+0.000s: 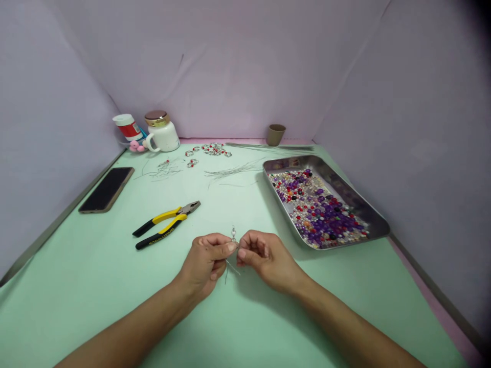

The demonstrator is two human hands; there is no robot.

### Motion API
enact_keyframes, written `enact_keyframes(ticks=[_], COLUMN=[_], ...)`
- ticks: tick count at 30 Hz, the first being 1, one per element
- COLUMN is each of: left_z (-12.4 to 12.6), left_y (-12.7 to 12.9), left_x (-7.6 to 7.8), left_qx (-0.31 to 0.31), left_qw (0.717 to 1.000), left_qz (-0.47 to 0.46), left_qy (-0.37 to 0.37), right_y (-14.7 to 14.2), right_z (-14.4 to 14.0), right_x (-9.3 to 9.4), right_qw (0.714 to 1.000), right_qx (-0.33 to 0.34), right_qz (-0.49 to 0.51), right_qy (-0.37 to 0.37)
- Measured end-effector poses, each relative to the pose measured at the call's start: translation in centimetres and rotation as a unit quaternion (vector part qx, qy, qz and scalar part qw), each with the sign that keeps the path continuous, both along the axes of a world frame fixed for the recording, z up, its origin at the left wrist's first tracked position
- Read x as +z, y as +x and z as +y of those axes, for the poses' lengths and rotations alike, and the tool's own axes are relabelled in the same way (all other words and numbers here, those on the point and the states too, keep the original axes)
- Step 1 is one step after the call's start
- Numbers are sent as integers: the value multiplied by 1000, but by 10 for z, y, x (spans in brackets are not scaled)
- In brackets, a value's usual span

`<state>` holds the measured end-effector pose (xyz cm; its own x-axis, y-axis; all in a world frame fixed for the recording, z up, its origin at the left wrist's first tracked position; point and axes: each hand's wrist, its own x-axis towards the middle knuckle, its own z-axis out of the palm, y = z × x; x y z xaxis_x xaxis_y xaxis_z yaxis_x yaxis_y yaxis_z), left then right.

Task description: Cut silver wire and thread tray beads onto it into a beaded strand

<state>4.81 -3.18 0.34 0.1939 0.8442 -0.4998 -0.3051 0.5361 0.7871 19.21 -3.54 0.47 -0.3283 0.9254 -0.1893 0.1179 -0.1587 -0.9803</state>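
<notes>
At a pale green table (238, 332), our left hand (205, 260) pinches a beaded wire piece (233, 233), which juts just beyond its fingertips (232, 247); our right hand (274, 258) curls beside it, its grip unclear. Beyond lie pliers (171, 227), a tray (356, 204) of beads (330, 217) and, farther back, a white mug (165, 137).

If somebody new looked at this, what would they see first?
Probably the metal tray at the right of the green table, with purple and red beads. Next might be the yellow-and-black pliers, lying left of the middle. Then, at the near middle, a small beaded wire pinched in the left hand beside the right hand.
</notes>
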Motion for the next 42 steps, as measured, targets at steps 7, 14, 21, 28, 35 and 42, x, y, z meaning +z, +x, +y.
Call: enact_keyframes(ticks=[7,14,21,28,35,42], left_z=[-2,-4,-3,-2,-2,-2], left_y=[1,0,-2,-2,-3,-1], left_x=[7,7,10,6,3,0], left_qx=[-3,-77,-106,-110,-114,-123], left_qw=[999,992,987,988,989,990], left_qz=[46,89,109,101,84,39], left_qy=[16,36,47,47,53,54], right_y=[12,9,9,7,5,11], right_z=[9,10,8,7,6,10], right_x=[-1,11,9,8,-2,2], right_qw=[996,987,987,989,987,974], right_qx=[70,-23,-11,-31,-43,-30], right_qz=[-39,71,83,51,97,151], right_qy=[-42,-141,-139,-133,-124,-164])
